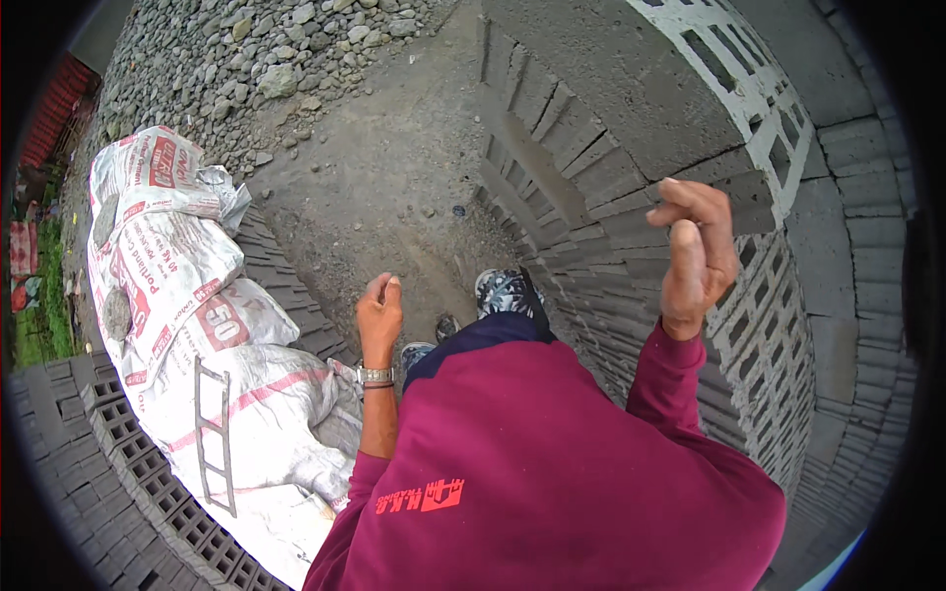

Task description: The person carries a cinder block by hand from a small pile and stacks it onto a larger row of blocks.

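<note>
the curled right hand hangs near rough, slotted concrete blocks.

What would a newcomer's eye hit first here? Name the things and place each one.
The maroon top comes first, filling the lower middle. Next are the white sacks, heaped down the left side, with the left hand to their right. Then the right hand, raised with curled fingers, stands out against the grey blocks on the right.

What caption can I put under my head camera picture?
Right hand held up by stacked grey blocks, left hand near white sacks.
</note>
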Demonstrator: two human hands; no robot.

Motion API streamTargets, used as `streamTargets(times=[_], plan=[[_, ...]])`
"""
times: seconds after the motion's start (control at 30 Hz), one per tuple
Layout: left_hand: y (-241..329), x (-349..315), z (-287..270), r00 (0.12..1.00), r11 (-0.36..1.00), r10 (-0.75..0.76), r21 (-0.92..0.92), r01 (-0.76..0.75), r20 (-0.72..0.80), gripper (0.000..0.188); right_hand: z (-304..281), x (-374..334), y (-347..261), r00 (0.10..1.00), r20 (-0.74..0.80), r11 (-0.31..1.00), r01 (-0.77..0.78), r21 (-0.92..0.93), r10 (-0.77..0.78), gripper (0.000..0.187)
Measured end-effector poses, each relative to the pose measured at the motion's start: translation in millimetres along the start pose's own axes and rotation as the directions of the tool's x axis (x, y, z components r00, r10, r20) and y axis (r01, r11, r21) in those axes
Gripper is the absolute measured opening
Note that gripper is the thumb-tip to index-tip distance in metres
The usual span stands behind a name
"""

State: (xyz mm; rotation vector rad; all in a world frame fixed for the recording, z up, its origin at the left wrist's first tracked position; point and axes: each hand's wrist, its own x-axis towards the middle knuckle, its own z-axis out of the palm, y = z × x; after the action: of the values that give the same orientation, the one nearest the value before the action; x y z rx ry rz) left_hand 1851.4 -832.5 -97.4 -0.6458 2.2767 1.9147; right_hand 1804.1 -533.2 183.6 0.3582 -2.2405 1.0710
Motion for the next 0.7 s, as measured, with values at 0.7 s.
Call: streamTargets(times=[0.7], plan=[[55, 338, -128, 0.986, 0.833, -0.157, 0.529, 0.165, -0.06, 0.04, 518, 136, 258, 0.172, 0.931, 0.932, -0.232, -0.279, 0.321, 0.046]])
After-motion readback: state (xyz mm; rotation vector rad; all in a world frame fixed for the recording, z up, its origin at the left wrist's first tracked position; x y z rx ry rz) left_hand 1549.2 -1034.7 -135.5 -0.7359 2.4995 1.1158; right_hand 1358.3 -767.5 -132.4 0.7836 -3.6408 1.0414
